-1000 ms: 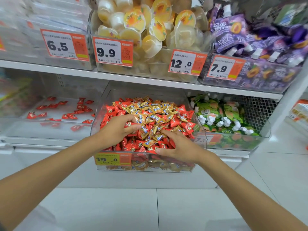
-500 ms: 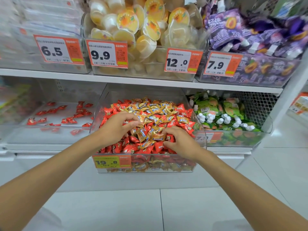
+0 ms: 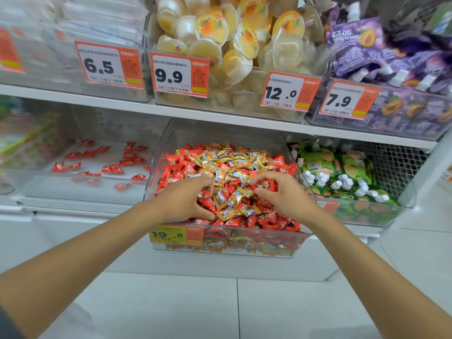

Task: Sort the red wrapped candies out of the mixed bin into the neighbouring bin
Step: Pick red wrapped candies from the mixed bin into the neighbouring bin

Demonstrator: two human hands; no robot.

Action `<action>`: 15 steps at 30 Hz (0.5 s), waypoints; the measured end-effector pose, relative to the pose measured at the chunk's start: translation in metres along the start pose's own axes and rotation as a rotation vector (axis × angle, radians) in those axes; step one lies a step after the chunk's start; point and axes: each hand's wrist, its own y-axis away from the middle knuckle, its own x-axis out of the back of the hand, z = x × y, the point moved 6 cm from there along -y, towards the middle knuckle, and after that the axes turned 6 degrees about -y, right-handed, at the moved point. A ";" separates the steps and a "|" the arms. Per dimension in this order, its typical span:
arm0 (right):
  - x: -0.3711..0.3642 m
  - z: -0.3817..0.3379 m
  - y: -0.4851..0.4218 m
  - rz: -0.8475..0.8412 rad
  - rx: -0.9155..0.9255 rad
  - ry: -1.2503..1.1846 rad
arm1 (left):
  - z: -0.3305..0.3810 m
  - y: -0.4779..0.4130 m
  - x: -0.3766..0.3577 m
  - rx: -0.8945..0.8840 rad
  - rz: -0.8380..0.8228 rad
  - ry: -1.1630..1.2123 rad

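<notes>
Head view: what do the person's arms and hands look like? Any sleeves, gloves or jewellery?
Both forearms are bare to the frame's edge. The left hand and right hand wear no gloves, rings, watch or bracelet. A sliver of dark fabric shows at the bottom left corner, perhaps clothing; too little to tell.

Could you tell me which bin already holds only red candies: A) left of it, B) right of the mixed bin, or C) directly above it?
A: scattered red candies lie in the clear bin left of the mixed bin; green pouches fill the right one, jelly cups the one above.
</notes>
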 end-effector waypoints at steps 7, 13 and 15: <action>0.006 0.003 0.002 0.005 -0.046 -0.123 | -0.001 -0.002 0.003 -0.007 0.065 0.031; 0.018 0.016 0.007 -0.033 -0.040 0.179 | -0.006 0.001 0.019 -0.011 0.120 0.099; 0.014 0.023 0.009 -0.076 -0.048 0.306 | -0.003 0.002 0.024 -0.016 0.147 0.092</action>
